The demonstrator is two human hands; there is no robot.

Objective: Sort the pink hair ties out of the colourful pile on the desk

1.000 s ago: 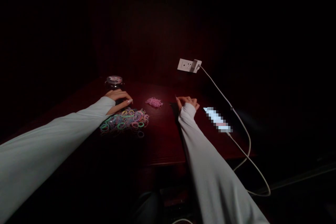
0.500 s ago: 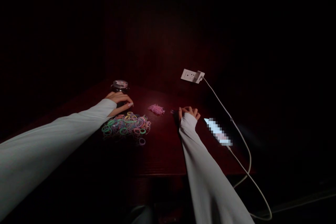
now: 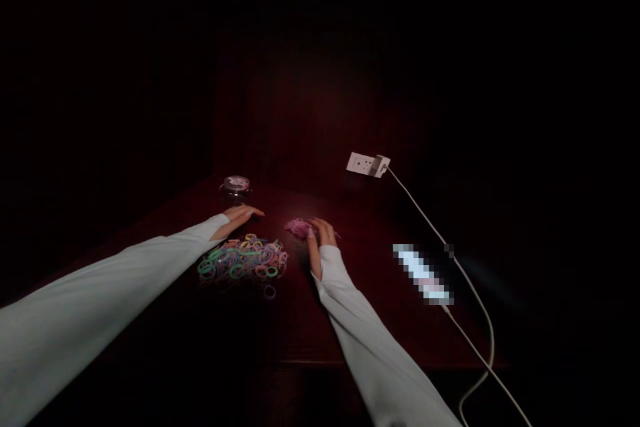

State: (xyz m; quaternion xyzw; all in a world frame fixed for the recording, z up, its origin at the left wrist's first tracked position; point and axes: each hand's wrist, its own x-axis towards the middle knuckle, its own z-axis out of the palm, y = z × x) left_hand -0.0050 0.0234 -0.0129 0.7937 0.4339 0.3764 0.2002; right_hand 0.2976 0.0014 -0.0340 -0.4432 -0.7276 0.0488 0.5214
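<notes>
Pink rubber bands lie in a small pile [image 3: 297, 228] on the dark red table. My right hand [image 3: 323, 240] is at the right edge of that pile, thumb and fingers apart and the tips seeming to touch it. My left hand [image 3: 243, 213] reaches over the table with fingers stretched out and nothing in them. Just below it spreads a larger heap of multicoloured rubber bands [image 3: 245, 261], with one loose purple band [image 3: 270, 292] in front. Behind my left hand stands a round clear jar [image 3: 236, 187] with pinkish bits showing at its top.
A phone [image 3: 424, 275], its screen blurred out, lies on the right of the table [image 3: 300, 327]. From it a white cable [image 3: 470, 280] loops over the right side. A white socket plate [image 3: 363, 163] with a plugged-in charger is at the back. The surroundings are very dark.
My right hand has moved left, from beside the phone to the pink pile. My left hand has shifted slightly right, away from the jar, its fingers straighter. The view has tilted up slightly.
</notes>
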